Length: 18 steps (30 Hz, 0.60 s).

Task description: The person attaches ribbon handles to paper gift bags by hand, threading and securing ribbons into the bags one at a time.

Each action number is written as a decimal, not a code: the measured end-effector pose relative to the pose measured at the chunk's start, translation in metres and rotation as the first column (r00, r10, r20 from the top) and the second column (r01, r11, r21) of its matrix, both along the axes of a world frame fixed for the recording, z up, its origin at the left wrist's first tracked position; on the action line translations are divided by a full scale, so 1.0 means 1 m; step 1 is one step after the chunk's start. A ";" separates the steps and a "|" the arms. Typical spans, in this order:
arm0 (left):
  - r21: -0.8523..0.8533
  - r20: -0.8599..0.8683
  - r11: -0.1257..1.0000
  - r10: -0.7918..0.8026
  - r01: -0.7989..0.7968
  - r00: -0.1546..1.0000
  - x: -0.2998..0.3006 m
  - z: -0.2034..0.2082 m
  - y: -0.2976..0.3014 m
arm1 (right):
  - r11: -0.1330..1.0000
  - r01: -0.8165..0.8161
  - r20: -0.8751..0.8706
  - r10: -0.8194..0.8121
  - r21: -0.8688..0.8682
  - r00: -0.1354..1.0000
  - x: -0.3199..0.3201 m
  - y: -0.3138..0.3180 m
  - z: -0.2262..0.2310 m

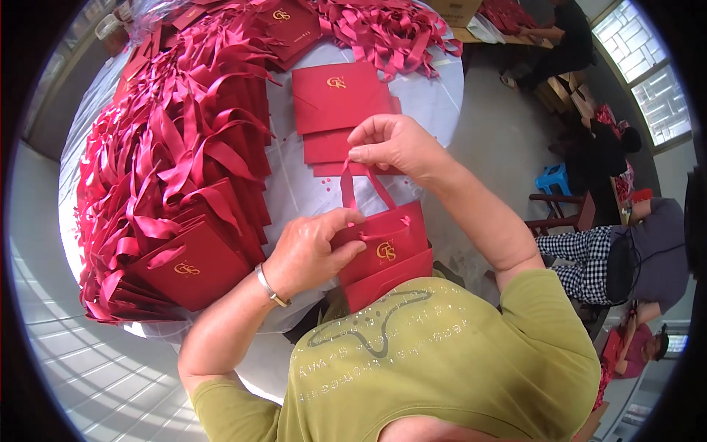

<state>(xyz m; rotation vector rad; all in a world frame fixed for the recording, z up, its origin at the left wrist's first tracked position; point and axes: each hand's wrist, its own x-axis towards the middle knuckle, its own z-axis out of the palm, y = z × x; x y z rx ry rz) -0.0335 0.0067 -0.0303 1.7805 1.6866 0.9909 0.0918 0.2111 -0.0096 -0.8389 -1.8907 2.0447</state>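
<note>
A small red paper gift bag (405,228) with a gold emblem is in front of my chest, its lower part folded and close to my shirt. My right hand (394,147) pinches the top of its red ribbon handle (379,190) and holds the loop up. At the bag's upper left edge, my left hand (313,247) has its thumb and index finger around the rim, near the ribbon's left end. Just beyond my right hand lies a stack of flat red bags (339,99) on the white-covered table.
Along the table's left side runs a long heap of red bags with ribbon handles (177,162). Loose red ribbons (387,33) pile at the far edge of the table (434,103). Several people are off to the right, near a blue stool (552,179) and a wooden chair (571,214).
</note>
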 end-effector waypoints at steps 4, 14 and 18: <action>0.035 -0.003 0.999 -0.021 0.022 1.000 0.001 0.000 0.002 | 0.964 0.000 -0.085 0.023 0.267 0.996 -0.004 -0.005 -0.015; -0.031 -0.023 0.998 -0.046 0.046 0.999 0.005 0.000 0.000 | 0.493 0.246 -0.251 -0.056 0.835 0.966 -0.014 -0.010 -0.024; -0.109 -0.038 0.992 -0.063 0.059 0.997 0.005 0.003 0.002 | 0.466 0.267 -0.272 -0.057 0.844 0.961 -0.017 -0.007 -0.036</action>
